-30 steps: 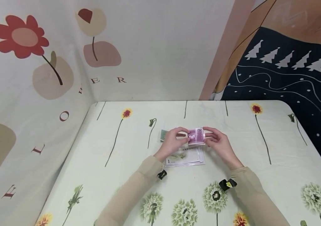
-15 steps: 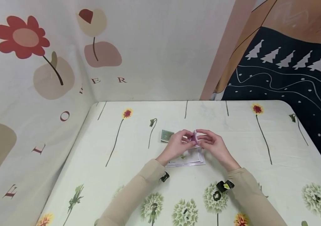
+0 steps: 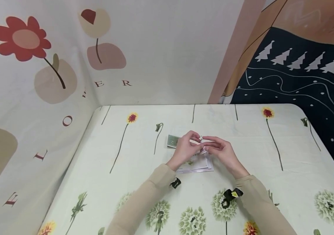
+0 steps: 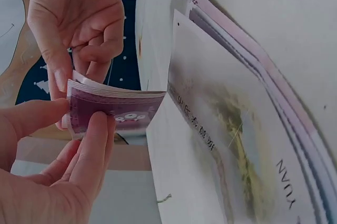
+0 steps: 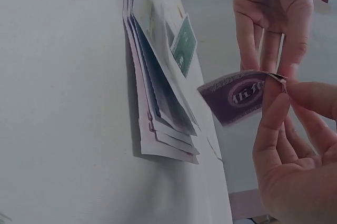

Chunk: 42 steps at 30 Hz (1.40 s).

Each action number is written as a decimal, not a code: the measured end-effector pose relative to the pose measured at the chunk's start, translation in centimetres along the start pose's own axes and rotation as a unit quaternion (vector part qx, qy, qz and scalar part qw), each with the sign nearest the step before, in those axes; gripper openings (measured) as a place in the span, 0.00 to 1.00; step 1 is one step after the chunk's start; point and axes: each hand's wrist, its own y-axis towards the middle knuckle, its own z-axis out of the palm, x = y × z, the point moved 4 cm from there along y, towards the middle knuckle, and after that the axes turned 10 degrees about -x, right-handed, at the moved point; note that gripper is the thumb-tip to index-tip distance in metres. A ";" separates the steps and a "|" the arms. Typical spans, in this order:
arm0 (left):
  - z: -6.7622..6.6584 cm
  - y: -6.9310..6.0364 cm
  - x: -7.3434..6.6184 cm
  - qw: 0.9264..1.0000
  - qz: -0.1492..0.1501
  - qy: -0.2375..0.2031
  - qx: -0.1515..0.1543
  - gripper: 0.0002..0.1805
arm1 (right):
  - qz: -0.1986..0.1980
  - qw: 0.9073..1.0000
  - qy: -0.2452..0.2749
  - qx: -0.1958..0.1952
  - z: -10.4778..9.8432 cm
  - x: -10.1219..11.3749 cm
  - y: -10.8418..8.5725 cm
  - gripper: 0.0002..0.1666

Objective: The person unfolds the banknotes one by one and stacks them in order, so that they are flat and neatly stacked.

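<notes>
A small packet of purple play banknotes (image 4: 118, 108) is held above the table between both hands. My left hand (image 3: 184, 148) pinches it from the left, its fingertips on the purple face in the left wrist view. From the other side my right hand (image 3: 224, 155) pinches the packet's edge between thumb and fingers. In the head view the packet stands nearly edge-on and is mostly hidden by the fingers. Under the hands lies a stack of larger printed notes (image 3: 196, 167), its layers fanned at one end in the right wrist view.
A small green note packet (image 3: 172, 141) marked 2 lies behind the stack, partly covered by the left hand in the head view. The table has a flower-print cloth (image 3: 143, 182). Printed fabric hangs (image 3: 161, 52) stand behind and at the left.
The purple packet has turned from facing the head camera to nearly edge-on. Both hands have drawn closer together around it. The larger stack stays in place.
</notes>
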 end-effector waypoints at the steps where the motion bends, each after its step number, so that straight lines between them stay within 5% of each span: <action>1: 0.0 0.0 0.1 1.000 -0.004 -0.003 -0.001 0.14 | -0.001 1.000 -0.001 0.001 0.0 -0.1 0.0 0.24; 15: 0.3 0.1 0.7 0.998 0.014 -0.063 -0.015 0.12 | -0.042 0.999 0.000 -0.009 0.2 -0.1 0.0 0.19; 22: 0.8 0.1 1.4 0.992 -0.044 -0.121 0.011 0.13 | -0.027 0.999 -0.014 -0.038 0.0 -0.4 0.1 0.15; 28: 1.0 0.0 1.1 0.997 -0.021 -0.076 0.001 0.17 | -0.023 0.999 0.003 -0.035 -0.2 -0.6 0.1 0.15; 42: 0.4 0.0 1.7 0.996 -0.017 -0.091 0.016 0.25 | -0.016 0.998 -0.026 -0.050 -0.5 -0.8 0.2 0.14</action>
